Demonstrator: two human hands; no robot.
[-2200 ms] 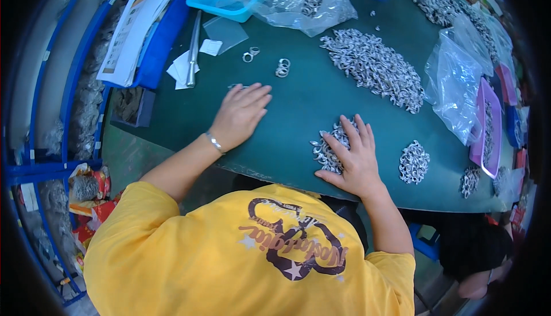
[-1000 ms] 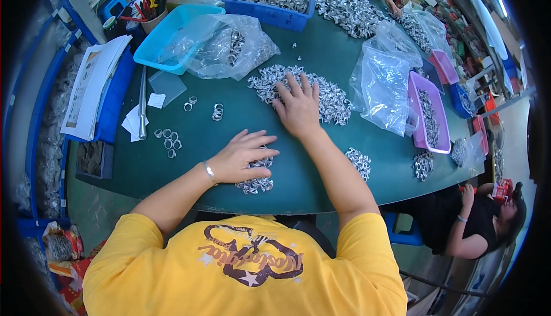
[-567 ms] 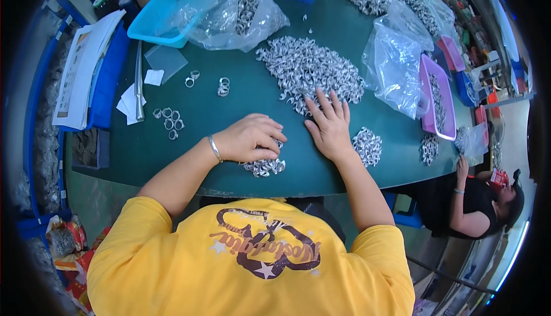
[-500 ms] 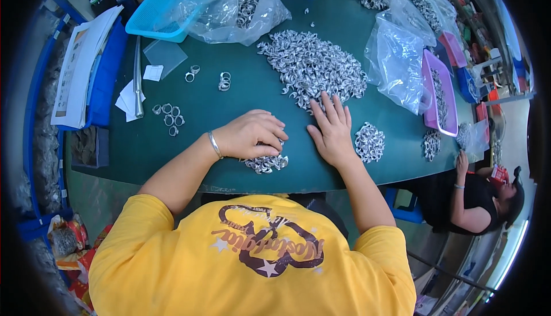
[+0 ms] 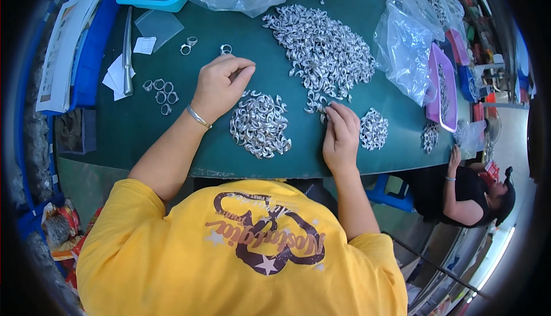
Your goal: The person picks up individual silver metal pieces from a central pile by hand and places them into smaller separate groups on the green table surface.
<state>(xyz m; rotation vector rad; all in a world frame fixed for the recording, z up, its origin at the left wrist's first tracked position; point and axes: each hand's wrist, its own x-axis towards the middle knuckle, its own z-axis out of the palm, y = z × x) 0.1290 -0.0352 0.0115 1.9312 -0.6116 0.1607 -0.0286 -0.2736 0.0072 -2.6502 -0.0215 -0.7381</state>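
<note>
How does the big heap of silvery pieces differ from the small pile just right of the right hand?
The big heap spreads wide and uneven, while the small pile is compact and roughly round. The big heap reaches farther across the table; the small pile lies nearer its front edge. Both are loose, curved, silvery pieces.

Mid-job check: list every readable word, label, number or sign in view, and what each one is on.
Yellow shirt: large dark and brown lettering, readable, but I don't transcribe printed wording.
White slip: faint marks, too small to read.
Stacked paper sheets: print along one side, too blurred to read.
Red packet near the other person: pale marks, too small to read.
</note>
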